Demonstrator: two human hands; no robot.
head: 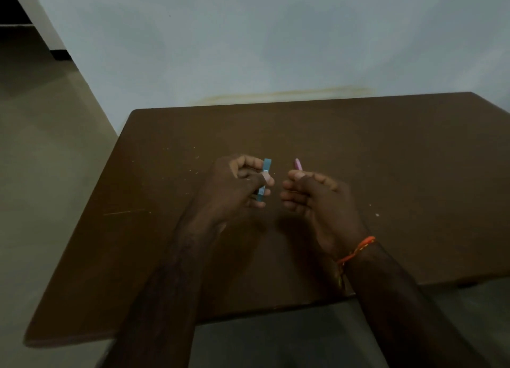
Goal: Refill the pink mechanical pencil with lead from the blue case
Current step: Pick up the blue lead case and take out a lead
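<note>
Left hand [237, 185] pinches blue case [264, 180] (upright); right hand [311, 194] grips pink pencil [298, 164]

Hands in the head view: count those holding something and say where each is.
2. The left hand holds the flat blue plastic lead case; the right hand holds the pink mechanical pencil, mostly hidden.

Both forearms fwd, left grip [237, 185] & right grip [311, 194] curled closed, near, apart.
</note>
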